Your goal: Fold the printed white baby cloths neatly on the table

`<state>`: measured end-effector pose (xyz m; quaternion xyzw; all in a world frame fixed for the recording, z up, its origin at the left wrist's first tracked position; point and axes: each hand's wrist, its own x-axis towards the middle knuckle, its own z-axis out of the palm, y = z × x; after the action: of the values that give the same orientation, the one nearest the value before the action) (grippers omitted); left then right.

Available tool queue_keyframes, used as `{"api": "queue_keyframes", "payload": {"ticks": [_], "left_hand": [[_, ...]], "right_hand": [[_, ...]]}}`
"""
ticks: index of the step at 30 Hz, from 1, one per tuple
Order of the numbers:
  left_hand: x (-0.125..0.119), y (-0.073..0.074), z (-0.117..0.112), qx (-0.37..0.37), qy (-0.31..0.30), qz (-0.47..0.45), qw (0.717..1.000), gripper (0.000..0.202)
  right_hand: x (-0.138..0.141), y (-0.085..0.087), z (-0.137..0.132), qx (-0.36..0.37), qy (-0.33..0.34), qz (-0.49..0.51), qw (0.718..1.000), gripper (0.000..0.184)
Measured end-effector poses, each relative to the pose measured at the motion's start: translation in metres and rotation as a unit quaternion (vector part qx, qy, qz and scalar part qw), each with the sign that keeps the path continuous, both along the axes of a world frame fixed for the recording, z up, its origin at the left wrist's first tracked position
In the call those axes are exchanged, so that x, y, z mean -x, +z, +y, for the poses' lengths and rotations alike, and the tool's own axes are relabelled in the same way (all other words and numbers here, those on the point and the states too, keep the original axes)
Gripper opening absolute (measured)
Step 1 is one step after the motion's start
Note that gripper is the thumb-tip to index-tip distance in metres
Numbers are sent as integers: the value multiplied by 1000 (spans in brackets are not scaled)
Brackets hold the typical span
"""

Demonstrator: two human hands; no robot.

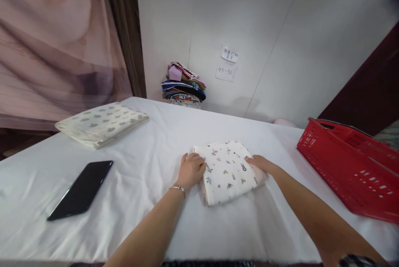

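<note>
A folded white cloth with small printed shapes lies on the white-covered table in front of me. My left hand rests on its left edge, fingers curled over the fold, a thin bracelet on the wrist. My right hand lies against the cloth's right edge with its fingers laid flat on the fabric. Both hands touch the cloth; neither lifts it.
A second folded patterned cloth sits at the far left of the table. A black phone lies near the left front. A red plastic basket stands at the right. A pile of folded clothes sits against the wall, under two paper notes.
</note>
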<state>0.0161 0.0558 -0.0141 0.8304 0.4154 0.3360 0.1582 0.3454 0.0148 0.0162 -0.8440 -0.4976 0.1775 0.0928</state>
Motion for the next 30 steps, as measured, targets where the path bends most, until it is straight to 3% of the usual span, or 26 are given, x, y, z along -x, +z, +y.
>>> {"api": "queue_keyframes", "payload": {"ticks": [3,6,10,12,15,19,23,27,30], "left_hand": [[11,0,9,41,23,-25,999,21],[17,-3,13,90,-8,-80,993,19],[16,-9,11,114,3,-152,982,17],[13,-14,10,113,29,-180,977,17],[12,-21,8,110,46,-199,973,18],[14,-24,11,83,42,-187,978,15],[13,-7,22,28,44,-139,989,15],[0,15,43,-9,16,-30,999,19],[-14,22,56,-10,8,85,996,19]], "right_hand": [[9,-5,-28,72,-11,146,987,58],[11,-10,-47,82,-46,242,966,56],[10,-9,-43,-26,5,46,999,38],[14,-6,-31,-105,62,-36,992,28],[31,-3,-4,-177,137,-69,972,27],[61,-4,32,-176,211,-82,958,30],[76,-4,53,-155,262,-109,946,28],[73,1,60,-140,281,-138,939,20],[70,4,59,-141,283,-154,936,16]]}}
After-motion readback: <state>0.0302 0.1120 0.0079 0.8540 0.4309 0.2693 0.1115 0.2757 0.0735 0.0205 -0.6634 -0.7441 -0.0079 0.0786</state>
